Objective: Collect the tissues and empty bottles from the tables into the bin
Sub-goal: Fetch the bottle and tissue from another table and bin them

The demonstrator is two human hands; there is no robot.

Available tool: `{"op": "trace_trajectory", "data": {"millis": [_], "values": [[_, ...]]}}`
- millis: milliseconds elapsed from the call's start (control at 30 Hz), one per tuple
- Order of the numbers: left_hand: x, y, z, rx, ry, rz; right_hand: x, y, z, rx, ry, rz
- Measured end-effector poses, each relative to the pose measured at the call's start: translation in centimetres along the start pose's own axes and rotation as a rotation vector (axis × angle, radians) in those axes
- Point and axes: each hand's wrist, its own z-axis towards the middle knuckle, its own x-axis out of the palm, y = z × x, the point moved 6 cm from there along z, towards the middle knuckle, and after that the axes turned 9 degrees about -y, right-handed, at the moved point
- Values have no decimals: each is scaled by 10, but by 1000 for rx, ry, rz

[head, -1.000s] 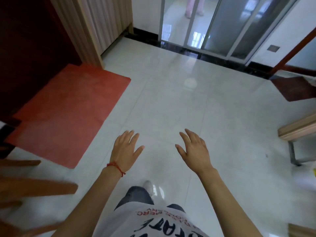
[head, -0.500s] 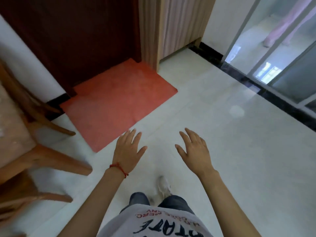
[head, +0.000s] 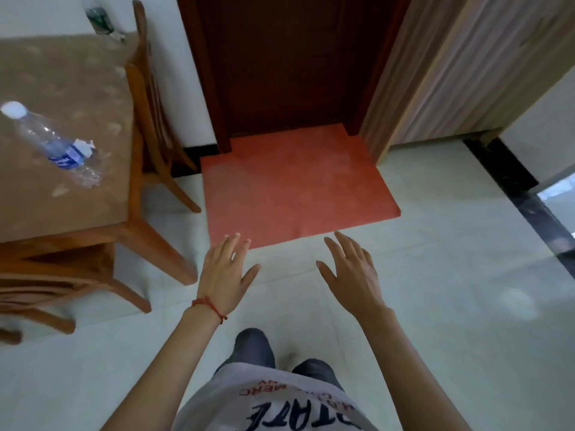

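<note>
Here, at the left edge of the frame: a clear plastic bottle (head: 51,144) on the brown table (head: 77,98), white cap toward the upper left, base toward the lower right. Standing or lying, hard to tell from this steep angle. Looks empty, so probably very light, thin-walled, apt to crumple and crackle under a firm squeeze, and quick to roll or skid off the smooth tabletop if nudged. Best taken round the middle, across the blue label, with a loose wrap of fingers and thumb; the neck under the cap also fair, being stiffer. Label torn or peeling at one edge; white lettering on it, too blurred to read, no brand to make out.

Further up, at the top left near the table's far corner, a second bottle (head: 98,17), only partly in frame, dark band at its middle, nothing legible. No tissues and no bin anywhere in view.

Right of the table, a wooden chair (head: 149,98) tucked against it; beyond that a red mat (head: 295,185) before a dark door.

Centre frame, low: left hand (head: 222,276), a red string at the wrist, fingers straight and slightly spread, palm down, holding nothing, well apart from the bottle. Just to its right, right hand (head: 353,275), likewise spread and relaxed, empty, over bare floor.

Bottom centre, a pale shirt with printed writing seen upside down: large dark letters, seemingly "TATE", and smaller red ones, seemingly "MERC", the rest cut off or blurred.
</note>
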Motion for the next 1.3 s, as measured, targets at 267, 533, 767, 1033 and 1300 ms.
{"op": "trace_trajectory", "data": {"millis": [267, 533, 767, 1033, 1300], "values": [[-5, 25, 61, -77, -23, 1, 22, 8, 82, -124, -32, 33], [-10, 79, 169, -65, -56, -14, 62, 28, 197, -131, -10, 35], [-28, 129, 244, -73, -73, -8, 81, 58, 284, -148, -14, 42], [-23, 165, 284, -179, -46, -69, 109, 78, 350, -188, 78, 37], [-25, 208, 322, -338, -109, -62, 139, 105, 434, -286, 162, 98]]}}
